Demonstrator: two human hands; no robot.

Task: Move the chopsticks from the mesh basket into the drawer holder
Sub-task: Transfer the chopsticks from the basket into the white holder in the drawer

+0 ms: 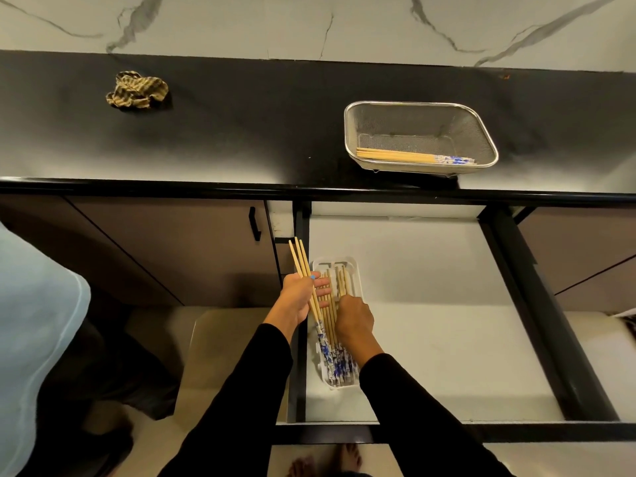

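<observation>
A white drawer holder [354, 266] lies at the left of the open drawer [447, 339], with several wooden chopsticks [339, 364] with blue-and-white patterned ends in it. My left hand [297, 297] grips a small bundle of chopsticks [300, 258] that point up and away over the holder's left edge. My right hand [354, 318] rests over the holder, fingers down on the chopsticks lying there. On the counter, the mesh basket [481, 132] holds a few more chopsticks [399, 155] along its near side.
The black countertop [241, 132] carries a crumpled striped cloth [137, 90] at the back left. Brown cabinet doors [172, 249] stand left of the drawer. A light blue garment of another person [34, 321] fills the left edge. Bare feet [327, 461] show below the drawer front.
</observation>
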